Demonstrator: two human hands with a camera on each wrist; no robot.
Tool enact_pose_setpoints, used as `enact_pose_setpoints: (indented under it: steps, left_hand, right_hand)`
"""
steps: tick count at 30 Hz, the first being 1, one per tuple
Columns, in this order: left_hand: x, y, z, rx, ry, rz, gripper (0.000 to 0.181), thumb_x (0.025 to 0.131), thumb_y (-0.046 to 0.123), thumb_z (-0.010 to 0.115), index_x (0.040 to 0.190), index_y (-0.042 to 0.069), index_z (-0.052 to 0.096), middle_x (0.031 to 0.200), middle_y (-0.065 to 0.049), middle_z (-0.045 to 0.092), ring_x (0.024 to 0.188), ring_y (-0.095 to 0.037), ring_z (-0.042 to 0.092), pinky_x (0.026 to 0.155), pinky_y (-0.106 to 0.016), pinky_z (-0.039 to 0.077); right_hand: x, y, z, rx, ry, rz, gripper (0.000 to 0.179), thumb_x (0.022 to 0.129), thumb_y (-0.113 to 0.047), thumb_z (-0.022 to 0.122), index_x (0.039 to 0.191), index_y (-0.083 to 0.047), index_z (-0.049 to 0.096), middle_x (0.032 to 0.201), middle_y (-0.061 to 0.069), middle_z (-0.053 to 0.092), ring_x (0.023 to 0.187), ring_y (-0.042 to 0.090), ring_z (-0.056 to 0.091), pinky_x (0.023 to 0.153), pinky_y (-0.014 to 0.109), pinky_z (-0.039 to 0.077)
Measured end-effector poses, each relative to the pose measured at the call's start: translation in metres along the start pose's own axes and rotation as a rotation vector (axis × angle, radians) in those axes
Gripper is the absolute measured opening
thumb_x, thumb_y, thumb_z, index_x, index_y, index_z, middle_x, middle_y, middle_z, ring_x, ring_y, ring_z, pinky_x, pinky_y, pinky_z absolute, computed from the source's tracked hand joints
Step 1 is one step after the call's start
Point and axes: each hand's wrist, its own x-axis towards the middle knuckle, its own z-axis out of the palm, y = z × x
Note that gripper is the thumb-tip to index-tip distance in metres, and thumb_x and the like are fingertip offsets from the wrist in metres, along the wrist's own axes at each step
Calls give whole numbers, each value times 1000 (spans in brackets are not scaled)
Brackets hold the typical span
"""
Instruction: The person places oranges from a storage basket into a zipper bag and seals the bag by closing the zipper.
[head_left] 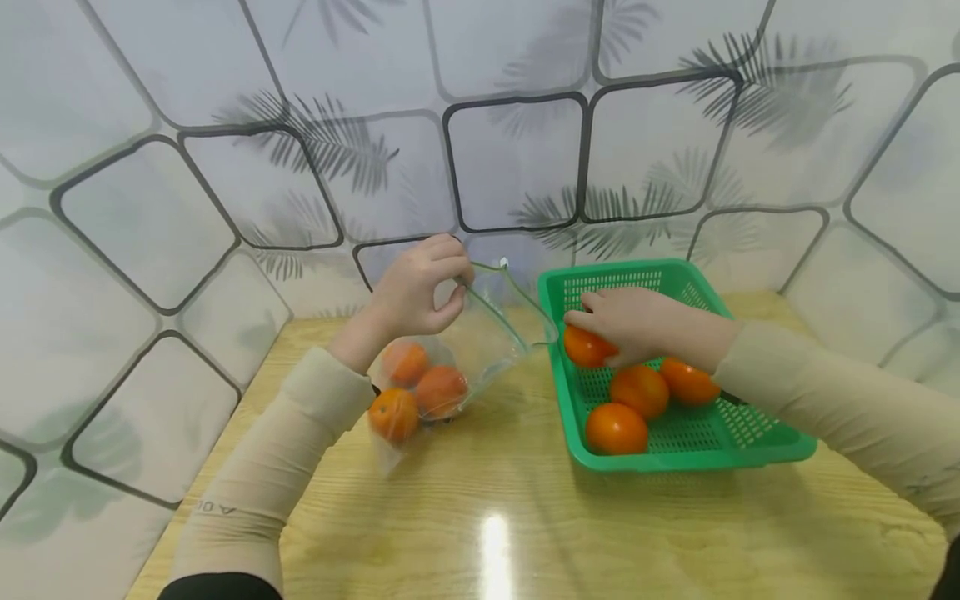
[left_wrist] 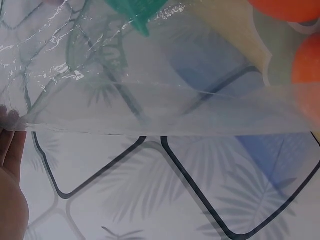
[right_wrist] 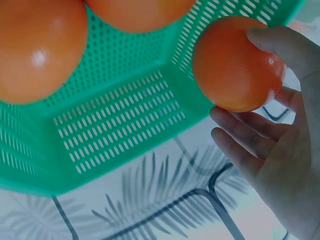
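Observation:
My left hand (head_left: 420,287) pinches the rim of a clear zip bag (head_left: 487,350), its green-edged mouth spread toward the basket. Inside the bag, three oranges (head_left: 441,390) lie low on the table; the left wrist view shows the fingers (left_wrist: 11,120) at the film's edge. My right hand (head_left: 630,321) grips an orange (right_wrist: 240,64) between thumb and fingers, at the left wall of the green basket (head_left: 693,458). Three more oranges (head_left: 617,429) sit in the basket below that hand.
The wooden table (head_left: 465,508) carries both bag and basket. Behind it rises a wall covering (head_left: 517,162) with dark rounded outlines and leaf prints. The basket's left rim stands close beside the bag's mouth.

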Motion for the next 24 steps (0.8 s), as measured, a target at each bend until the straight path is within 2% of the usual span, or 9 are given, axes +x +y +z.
enact_pose_setpoints:
  steps: [8,12,18,24]
  left_hand:
    - [0,0,-2,5,6,-5,10,84,2,57,83,5,66,84,-9,62,84,-29,56,80,-42,50]
    - [-1,-1,-1,5,6,-7,10,84,2,56,84,6,66,84,-9,61,83,-28,56,79,-41,49]
    - [-2,-1,0,6,5,-11,10,84,2,56,84,6,65,84,-9,61,84,-28,55,79,-41,49]
    - [-2,-2,0,1,2,-13,10,85,2,56,84,6,65,84,-9,61,83,-28,55,79,-42,48]
  right_hand:
    - [-1,5,-27,1,61,4,63,77,-20,88,131,-9,56,104,14,58,84,25,57,72,40,57]
    - [0,7,-35,-6,89,-2,63,77,-22,88,129,-8,56,103,14,57,82,25,58,71,40,57]
    - [2,9,-45,-31,92,15,69,76,-27,89,133,-9,55,104,14,54,85,27,58,74,42,60]
    - [5,9,-53,-48,124,8,70,75,-27,89,132,-8,55,105,15,57,89,30,60,77,45,60]
